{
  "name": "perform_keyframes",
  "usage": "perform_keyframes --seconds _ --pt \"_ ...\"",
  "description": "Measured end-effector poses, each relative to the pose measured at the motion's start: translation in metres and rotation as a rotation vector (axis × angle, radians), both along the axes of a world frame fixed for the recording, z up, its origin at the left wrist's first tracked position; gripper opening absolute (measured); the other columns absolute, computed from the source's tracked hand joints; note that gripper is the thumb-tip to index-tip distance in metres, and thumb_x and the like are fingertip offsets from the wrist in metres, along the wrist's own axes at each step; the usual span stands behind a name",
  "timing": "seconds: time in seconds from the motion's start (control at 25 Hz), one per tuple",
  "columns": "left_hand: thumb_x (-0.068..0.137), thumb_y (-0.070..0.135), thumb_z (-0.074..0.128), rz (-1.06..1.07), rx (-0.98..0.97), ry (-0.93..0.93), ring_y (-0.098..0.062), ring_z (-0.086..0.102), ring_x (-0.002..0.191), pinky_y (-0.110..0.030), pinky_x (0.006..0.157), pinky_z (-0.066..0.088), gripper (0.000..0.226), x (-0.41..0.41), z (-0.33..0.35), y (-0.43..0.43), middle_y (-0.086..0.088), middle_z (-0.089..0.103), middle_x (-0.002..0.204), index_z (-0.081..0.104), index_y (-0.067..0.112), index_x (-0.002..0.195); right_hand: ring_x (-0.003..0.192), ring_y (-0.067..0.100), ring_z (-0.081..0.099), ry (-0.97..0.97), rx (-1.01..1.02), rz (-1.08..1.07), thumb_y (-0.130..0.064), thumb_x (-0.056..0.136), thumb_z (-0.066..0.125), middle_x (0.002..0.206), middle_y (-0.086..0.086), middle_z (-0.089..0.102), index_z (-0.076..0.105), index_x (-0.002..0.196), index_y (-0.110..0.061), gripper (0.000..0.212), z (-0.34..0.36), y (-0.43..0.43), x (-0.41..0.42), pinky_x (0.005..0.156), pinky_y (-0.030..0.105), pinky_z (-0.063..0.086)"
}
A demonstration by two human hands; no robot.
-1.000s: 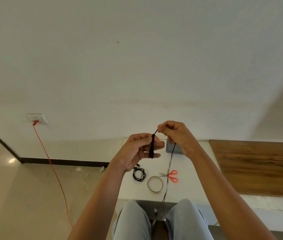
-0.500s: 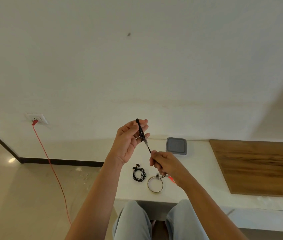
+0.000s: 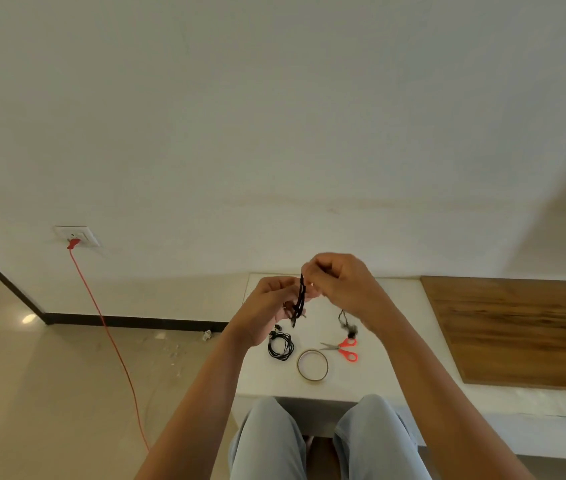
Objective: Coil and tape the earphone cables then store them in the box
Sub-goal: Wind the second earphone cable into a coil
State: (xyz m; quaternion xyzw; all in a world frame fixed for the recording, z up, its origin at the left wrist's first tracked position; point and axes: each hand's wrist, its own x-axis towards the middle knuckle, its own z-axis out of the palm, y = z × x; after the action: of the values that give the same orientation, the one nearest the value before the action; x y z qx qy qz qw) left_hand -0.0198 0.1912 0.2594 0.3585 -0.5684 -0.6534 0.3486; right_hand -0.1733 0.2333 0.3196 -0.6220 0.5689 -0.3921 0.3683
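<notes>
My left hand [image 3: 269, 306] holds a black earphone cable [image 3: 299, 299] wound in loops round its fingers, above the white table [image 3: 274, 382]. My right hand [image 3: 340, 285] pinches the cable's free end at the top of the coil. The earbuds [image 3: 348, 327] dangle below my right wrist. A second, coiled black earphone [image 3: 280, 345] lies on the table. Beside it lie a ring of clear tape [image 3: 312, 364] and red-handled scissors [image 3: 344, 348]. The grey box is hidden behind my right hand.
A wooden board [image 3: 517, 334] covers the table's right part. A red cord [image 3: 108, 337] runs from a wall socket [image 3: 77, 235] down across the floor at left. My knees [image 3: 326, 441] sit under the table's front edge.
My right hand has risen from near the tape ring to the top of the coil, laying another loop of cable over my left fingers. The hanging length is shorter.
</notes>
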Motion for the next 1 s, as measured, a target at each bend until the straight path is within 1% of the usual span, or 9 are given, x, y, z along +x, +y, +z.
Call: perform_keyframes --seconds 0.12,0.24,0.36,0.44,0.52,0.64,0.8,0.92,1.0 --pt "0.093 0.006 0.050 -0.051 0.085 0.063 -0.028 0.065 0.109 -0.044 0.089 0.052 0.024 -0.003 0.004 0.008 -0.016 0.073 0.098 0.072 0.007 0.086 0.051 0.008 0.039 0.064 -0.011 -0.032 -0.031 0.095 0.053 0.058 -0.004 0.051 0.066 0.076 -0.016 0.027 -0.005 -0.022 -0.006 0.055 0.021 0.037" --pt "0.097 0.005 0.041 -0.033 0.165 0.224 -0.036 0.065 0.107 -0.052 0.088 0.053 0.031 -0.003 0.009 0.011 -0.022 0.071 0.099 0.071 0.004 0.085 0.049 0.004 0.037 -0.076 0.053 -0.021 -0.028 0.094 0.056 0.051 -0.015 0.047 0.067 0.078 -0.019 0.021 -0.019 -0.039 -0.012 0.051 0.016 0.035" --pt "0.096 0.008 0.042 0.002 0.170 0.345 -0.039 0.065 0.106 -0.056 0.086 0.054 0.030 -0.001 0.014 0.010 -0.023 0.071 0.101 0.071 0.004 0.087 0.052 0.008 0.038 -0.259 0.187 -0.018 -0.020 0.094 0.058 0.057 -0.008 0.050 0.069 0.083 -0.016 0.016 -0.047 -0.049 -0.016 0.050 0.019 0.034" --pt "0.094 0.009 0.044 0.026 0.182 0.416 -0.039 0.064 0.108 -0.057 0.087 0.052 0.028 -0.001 0.016 0.007 -0.023 0.070 0.105 0.070 0.003 0.088 0.051 0.008 0.037 -0.271 0.263 -0.001 -0.014 0.095 0.052 0.056 -0.007 0.050 0.069 0.085 -0.013 0.020 -0.069 -0.045 -0.012 0.048 0.018 0.033" --pt "0.095 0.008 0.043 0.069 0.174 0.458 -0.038 0.062 0.111 -0.054 0.089 0.052 0.027 -0.001 0.015 0.000 -0.023 0.068 0.111 0.069 0.003 0.091 0.048 0.008 0.036 -0.258 0.320 0.055 -0.022 0.098 0.049 0.057 -0.005 0.051 0.068 0.081 -0.016 0.026 -0.084 -0.032 -0.003 0.048 0.021 0.031" --pt "0.099 0.007 0.040 0.162 0.100 0.425 -0.033 0.060 0.117 -0.050 0.095 0.051 0.026 0.002 0.009 -0.011 -0.017 0.068 0.116 0.066 0.004 0.097 0.046 0.006 0.038 -0.144 0.351 0.149 -0.032 0.100 0.045 0.058 -0.004 0.052 0.069 0.084 -0.015 0.033 -0.090 -0.007 0.011 0.049 0.019 0.034" --pt "0.100 0.008 0.042 0.198 -0.016 0.182 -0.021 0.062 0.115 -0.051 0.098 0.045 0.027 0.004 0.000 -0.014 -0.010 0.071 0.111 0.069 0.008 0.094 0.054 0.007 0.052 0.052 0.264 0.137 -0.024 0.099 0.045 0.063 -0.007 0.059 0.066 0.082 -0.015 0.029 -0.078 0.008 0.015 0.056 0.017 0.044" --pt "0.100 0.009 0.044 0.169 -0.074 -0.003 -0.023 0.062 0.112 -0.046 0.088 0.048 0.028 0.002 -0.004 -0.010 -0.009 0.071 0.110 0.071 0.009 0.096 0.066 0.015 0.064 0.360 0.145 0.129 -0.020 0.093 0.046 0.070 -0.006 0.065 0.065 0.079 -0.016 0.023 -0.065 0.009 0.014 0.065 0.027 0.054" --pt "0.100 0.012 0.045 0.128 -0.078 -0.065 -0.022 0.064 0.099 -0.038 0.077 0.046 0.026 0.002 -0.005 -0.009 -0.009 0.072 0.104 0.071 0.008 0.095 0.072 0.022 0.064 0.643 0.015 0.074 -0.025 0.087 0.047 0.074 -0.001 0.068 0.068 0.083 -0.020 0.022 -0.054 0.009 0.013 0.067 0.033 0.053"
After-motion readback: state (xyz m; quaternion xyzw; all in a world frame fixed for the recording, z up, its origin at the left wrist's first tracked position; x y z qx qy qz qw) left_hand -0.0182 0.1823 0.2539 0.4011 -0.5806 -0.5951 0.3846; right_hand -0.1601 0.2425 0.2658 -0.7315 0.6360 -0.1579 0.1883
